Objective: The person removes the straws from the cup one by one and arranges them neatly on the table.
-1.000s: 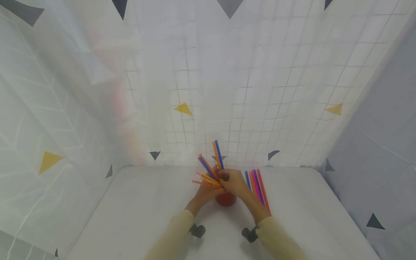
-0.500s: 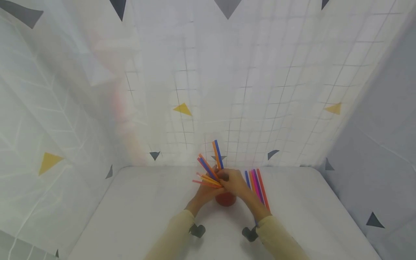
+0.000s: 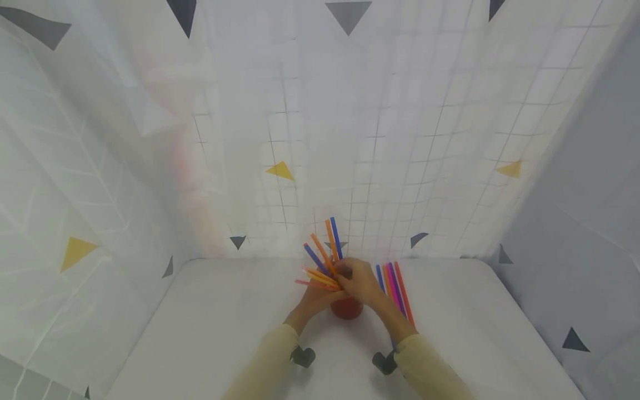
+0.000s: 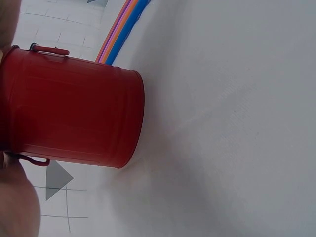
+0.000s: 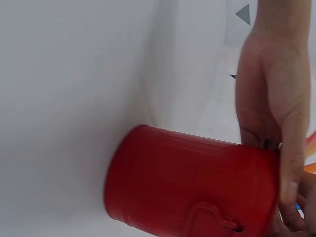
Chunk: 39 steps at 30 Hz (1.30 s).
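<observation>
A small red metal bucket (image 3: 346,310) with side handles stands on the table below both hands. My left hand (image 3: 315,299) grips its rim, its thumb (image 5: 291,182) lying along the edge in the right wrist view. Straw-like coloured sticks fan out above the rim: an orange stick (image 3: 320,247), a blue stick (image 3: 313,256) and lower yellow-orange sticks (image 3: 320,275) lean left, while another blue stick (image 3: 336,236) rises steeply behind. With bent fingers my right hand (image 3: 361,280) pinches the orange stick near the rim. The lower ends of the sticks are hidden.
Several more coloured sticks (image 3: 394,280) lie side by side on the white table (image 3: 225,328), just right of the right forearm. A white patterned sheet (image 3: 425,139) hangs behind the table's far edge and along the sides.
The orange stick's tip has swung to the right, parting from the blue one beside it. Both hands and the bucket hold nearly the same place; the head view has tilted slightly.
</observation>
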Motion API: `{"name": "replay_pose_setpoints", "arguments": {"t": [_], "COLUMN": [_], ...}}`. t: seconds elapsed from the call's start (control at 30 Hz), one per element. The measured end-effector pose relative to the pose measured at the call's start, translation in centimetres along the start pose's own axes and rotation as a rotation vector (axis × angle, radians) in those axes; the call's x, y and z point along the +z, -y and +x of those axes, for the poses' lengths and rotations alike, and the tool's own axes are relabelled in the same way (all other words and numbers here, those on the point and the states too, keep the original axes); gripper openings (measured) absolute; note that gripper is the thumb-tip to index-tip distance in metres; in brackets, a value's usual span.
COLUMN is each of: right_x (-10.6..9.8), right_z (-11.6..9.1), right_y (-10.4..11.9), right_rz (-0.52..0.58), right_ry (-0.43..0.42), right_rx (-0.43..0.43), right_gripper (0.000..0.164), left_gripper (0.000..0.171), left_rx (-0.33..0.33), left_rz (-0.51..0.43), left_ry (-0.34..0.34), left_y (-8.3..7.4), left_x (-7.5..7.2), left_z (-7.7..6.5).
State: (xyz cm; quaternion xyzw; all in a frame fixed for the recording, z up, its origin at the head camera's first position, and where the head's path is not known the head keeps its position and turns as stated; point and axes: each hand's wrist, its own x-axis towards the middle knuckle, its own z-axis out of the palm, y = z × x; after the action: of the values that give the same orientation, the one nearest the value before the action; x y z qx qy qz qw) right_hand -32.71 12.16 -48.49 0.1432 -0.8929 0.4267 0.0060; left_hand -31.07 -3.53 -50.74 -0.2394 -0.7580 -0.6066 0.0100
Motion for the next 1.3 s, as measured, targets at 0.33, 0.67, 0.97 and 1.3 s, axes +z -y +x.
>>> {"name": "replay_pose_setpoints", "arguments": {"t": [0.33,0.67,0.97,1.3], "right_x": [-2.4,-6.4,-7.8,-9.8], "right_z": [0.8,0.5,-0.1,-1.0], "right_y": [1.1,3.6,3.0,2.7], "right_rz": [0.124,0.161,0.103,0.074], "right_ry": [-0.243,-0.349,-0.383,-0.399], "right_rx": [-0.270,-0.336,-0.283,-0.209], "right_gripper": [0.019,0.019,0.021,0.023], "left_gripper": [0.087,0.101,0.109,0.106], "left_rx": [0.117,0.002,-0.073,-0.077], "left_rz": [-0.102,0.055,0.109,0.116], "left_ry": [0.094,0.011,-0.040,-0.024], "left_y": [0.4,1.6,2.7,0.9], "left_x": [-0.2,0.4,0.6,0.6], "left_z": [0.6,1.0,0.9,0.8]}}
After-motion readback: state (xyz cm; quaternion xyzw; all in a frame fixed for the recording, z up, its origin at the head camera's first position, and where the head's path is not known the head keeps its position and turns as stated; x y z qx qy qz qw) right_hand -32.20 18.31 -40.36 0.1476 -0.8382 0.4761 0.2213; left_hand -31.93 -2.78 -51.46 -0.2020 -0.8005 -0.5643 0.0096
